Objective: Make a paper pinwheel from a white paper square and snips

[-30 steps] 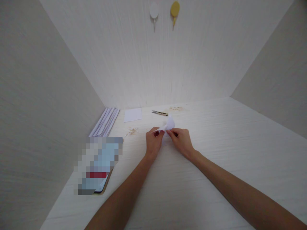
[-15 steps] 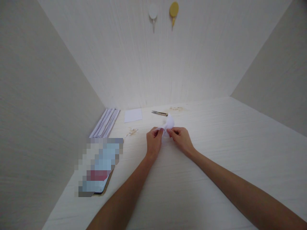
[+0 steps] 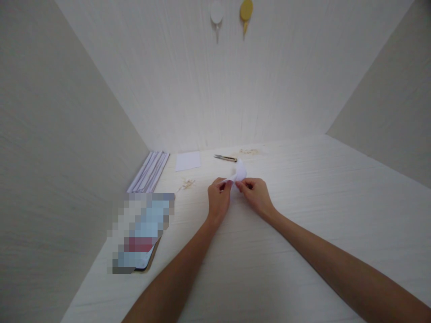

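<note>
A curled piece of white paper point(image 3: 240, 170) is pinched between my two hands over the middle of the table. My left hand point(image 3: 218, 197) is closed on its left part, thumb and forefinger together. On the lower right edge, my right hand point(image 3: 256, 194) grips it with thumb and forefinger. The paper bends upward and away from my fingers. Just behind it lie small thread snips point(image 3: 225, 158), blades to the left. My fingers hide part of the paper.
A flat white paper square point(image 3: 187, 161) lies at the back left, beside a stack of folded papers point(image 3: 150, 171). Small pale scraps point(image 3: 187, 184) lie left of my hands, more scraps point(image 3: 248, 151) by the back wall. A phone point(image 3: 144, 237), mostly pixelated, rests at left. Two hooks point(image 3: 246, 11) hang above.
The hands stay closed on the paper. Its lower flap, which hung between my hands, no longer shows, and my left hand has turned slightly. The whole view has shifted a little.
</note>
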Available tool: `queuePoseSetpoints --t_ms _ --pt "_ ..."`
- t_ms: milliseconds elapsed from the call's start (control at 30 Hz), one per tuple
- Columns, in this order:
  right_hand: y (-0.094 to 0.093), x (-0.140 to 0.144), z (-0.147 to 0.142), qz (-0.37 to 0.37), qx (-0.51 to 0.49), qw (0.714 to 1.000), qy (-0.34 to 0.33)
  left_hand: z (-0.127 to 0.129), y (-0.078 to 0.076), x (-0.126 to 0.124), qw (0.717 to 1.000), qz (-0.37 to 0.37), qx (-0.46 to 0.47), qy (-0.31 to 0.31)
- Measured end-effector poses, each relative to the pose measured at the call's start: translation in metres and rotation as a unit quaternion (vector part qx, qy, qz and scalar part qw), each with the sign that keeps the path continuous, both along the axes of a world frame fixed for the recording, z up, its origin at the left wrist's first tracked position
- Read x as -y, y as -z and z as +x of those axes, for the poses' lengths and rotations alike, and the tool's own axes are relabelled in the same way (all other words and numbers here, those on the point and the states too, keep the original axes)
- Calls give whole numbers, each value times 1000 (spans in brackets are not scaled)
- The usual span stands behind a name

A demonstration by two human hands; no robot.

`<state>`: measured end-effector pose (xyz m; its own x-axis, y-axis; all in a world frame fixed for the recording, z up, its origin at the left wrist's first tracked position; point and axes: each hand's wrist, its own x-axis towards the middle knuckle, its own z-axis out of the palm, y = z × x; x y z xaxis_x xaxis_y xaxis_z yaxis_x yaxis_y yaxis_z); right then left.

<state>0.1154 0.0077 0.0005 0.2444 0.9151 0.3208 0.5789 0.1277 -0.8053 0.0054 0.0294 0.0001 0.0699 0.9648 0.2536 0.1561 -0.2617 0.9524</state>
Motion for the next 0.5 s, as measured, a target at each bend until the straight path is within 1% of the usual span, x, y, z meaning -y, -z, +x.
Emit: queuePoseSetpoints --t_ms 167,367,500 --pt "-1 1 -1 2 42 998 45 2 0 0 999 -4 -2 38" --pt "-1 1 3 -17 6 999 39 2 -1 1 997 1 -3 75" --pt "-1 2 3 11 -19 999 46 2 -1 1 996 -15 14 87"
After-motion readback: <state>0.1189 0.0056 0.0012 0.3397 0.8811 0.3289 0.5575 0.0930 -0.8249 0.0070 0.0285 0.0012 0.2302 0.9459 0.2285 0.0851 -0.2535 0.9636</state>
